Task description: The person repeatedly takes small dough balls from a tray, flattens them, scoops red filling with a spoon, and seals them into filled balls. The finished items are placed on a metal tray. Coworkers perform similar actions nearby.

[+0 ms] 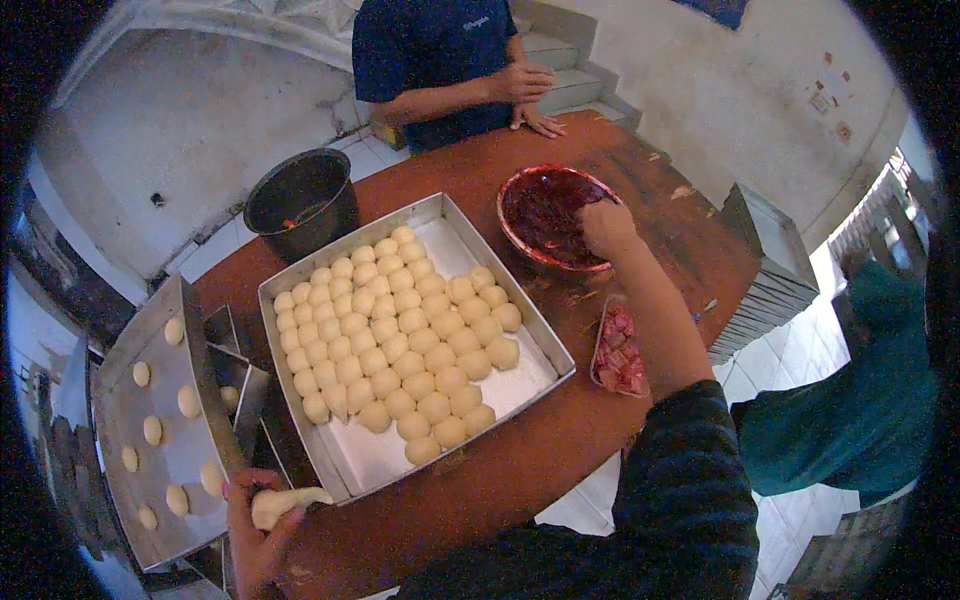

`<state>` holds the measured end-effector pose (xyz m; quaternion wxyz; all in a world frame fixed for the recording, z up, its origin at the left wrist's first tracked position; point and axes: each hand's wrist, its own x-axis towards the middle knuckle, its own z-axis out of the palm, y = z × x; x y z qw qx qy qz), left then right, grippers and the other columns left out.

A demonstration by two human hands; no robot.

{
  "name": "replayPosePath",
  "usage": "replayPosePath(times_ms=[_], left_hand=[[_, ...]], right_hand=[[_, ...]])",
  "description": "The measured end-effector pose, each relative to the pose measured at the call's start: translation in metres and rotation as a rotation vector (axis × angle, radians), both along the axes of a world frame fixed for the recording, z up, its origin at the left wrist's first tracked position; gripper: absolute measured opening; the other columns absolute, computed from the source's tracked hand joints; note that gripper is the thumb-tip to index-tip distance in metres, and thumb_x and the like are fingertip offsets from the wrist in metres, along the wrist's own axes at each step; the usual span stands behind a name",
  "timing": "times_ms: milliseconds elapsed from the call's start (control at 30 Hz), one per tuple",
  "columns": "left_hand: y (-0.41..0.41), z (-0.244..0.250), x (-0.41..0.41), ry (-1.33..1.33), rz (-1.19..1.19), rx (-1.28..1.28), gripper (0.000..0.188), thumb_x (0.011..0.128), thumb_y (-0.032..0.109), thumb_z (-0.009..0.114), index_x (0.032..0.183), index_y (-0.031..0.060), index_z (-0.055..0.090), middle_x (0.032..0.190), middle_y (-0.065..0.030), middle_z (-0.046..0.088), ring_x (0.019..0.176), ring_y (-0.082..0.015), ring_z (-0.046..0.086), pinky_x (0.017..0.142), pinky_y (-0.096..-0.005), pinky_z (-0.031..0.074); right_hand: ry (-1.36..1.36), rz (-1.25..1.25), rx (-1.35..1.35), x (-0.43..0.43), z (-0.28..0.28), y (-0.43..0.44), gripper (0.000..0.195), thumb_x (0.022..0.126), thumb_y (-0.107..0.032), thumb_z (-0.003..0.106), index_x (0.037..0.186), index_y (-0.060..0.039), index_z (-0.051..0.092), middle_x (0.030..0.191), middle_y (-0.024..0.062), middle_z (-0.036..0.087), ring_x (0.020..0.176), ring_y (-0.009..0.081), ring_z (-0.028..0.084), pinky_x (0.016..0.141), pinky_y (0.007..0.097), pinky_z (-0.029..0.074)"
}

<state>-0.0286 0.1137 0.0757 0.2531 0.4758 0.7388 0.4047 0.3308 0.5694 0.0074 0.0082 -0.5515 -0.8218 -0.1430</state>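
Note:
My left hand (pixel 259 517) holds a piece of pale dough (pixel 281 506), stretched to a tip, by the near left corner of a square metal pan (pixel 536 341). Many round dough balls (pixel 409 319) sit in that pan in close rows. My right hand (pixel 609 229) reaches into a bowl of dark red filling (pixel 544 214); its fingertips are hidden, so whether it grips any filling cannot be told. Beside my right forearm lies a clear plastic tray of pinkish-red pieces (pixel 621 349).
A dark pot (pixel 300 202) stands beyond the pan. At left, a metal tray (pixel 161 472) holds spaced dough balls. Across the wooden table (pixel 480 517) stands a person in a dark shirt (pixel 435 52); another in green (pixel 832 405) is at right, near stacked metal trays (pixel 772 277).

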Motion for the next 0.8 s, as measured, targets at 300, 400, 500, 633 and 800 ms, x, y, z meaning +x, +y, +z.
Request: replayPosePath(times_ms=[300, 400, 500, 633, 800], left_hand=[[-0.006, -0.054, -0.017, -0.384, 0.155, 0.230, 0.044, 0.090, 0.033, 0.056, 0.120, 0.0020, 0.048, 0.099, -0.0075, 0.058, 0.082, -0.0165, 0.056, 0.071, -0.0283, 0.047], [0.004, -0.054, -0.011, -0.370, 0.156, 0.148, 0.045, 0.090, 0.035, 0.056, 0.120, 0.0029, 0.048, 0.097, -0.0076, 0.058, 0.080, -0.0156, 0.055, 0.068, -0.0271, 0.047], [-0.010, -0.078, -0.026, -0.805, 0.401, 0.119, 0.037, 0.086, 0.026, 0.062, 0.111, 0.0043, 0.045, 0.091, -0.0092, 0.053, 0.082, -0.0173, 0.054, 0.072, -0.0282, 0.047], [-0.002, -0.088, -0.006, -0.945, 0.123, 0.350, 0.047, 0.082, 0.014, 0.065, 0.121, 0.0056, 0.041, 0.096, -0.0084, 0.053, 0.084, -0.0158, 0.053, 0.073, -0.0285, 0.046], [-0.004, -0.068, 0.027, -0.294, 0.136, 0.141, 0.052, 0.082, 0.001, 0.055, 0.130, 0.0055, 0.036, 0.103, -0.0071, 0.050, 0.087, -0.0142, 0.052, 0.073, -0.0253, 0.046]], right_hand=[[-0.101, 0.060, -0.260, -0.013, -0.018, 0.008, 0.022, 0.078, -0.017, 0.052, 0.086, -0.0076, 0.070, 0.091, 0.0163, 0.067, 0.087, 0.0314, 0.064, 0.077, 0.0423, 0.051], [0.023, 0.136, -0.324, 0.018, -0.006, 0.013, 0.023, 0.076, -0.018, 0.054, 0.089, -0.0088, 0.070, 0.092, 0.0151, 0.067, 0.086, 0.0323, 0.063, 0.080, 0.0413, 0.049], [0.224, 0.127, -0.347, 0.034, 0.010, 0.004, 0.023, 0.075, -0.019, 0.056, 0.091, -0.0084, 0.070, 0.091, 0.0158, 0.067, 0.086, 0.0336, 0.063, 0.080, 0.0418, 0.050], [0.278, 0.062, -0.188, 0.040, 0.005, -0.017, 0.026, 0.074, -0.018, 0.056, 0.095, -0.0090, 0.068, 0.091, 0.0170, 0.066, 0.088, 0.0338, 0.063, 0.080, 0.0431, 0.050], [-0.017, 0.265, 0.087, 0.018, 0.009, -0.063, 0.023, 0.074, -0.014, 0.057, 0.094, -0.0061, 0.063, 0.091, 0.0126, 0.065, 0.092, 0.0307, 0.059, 0.079, 0.0392, 0.050]])
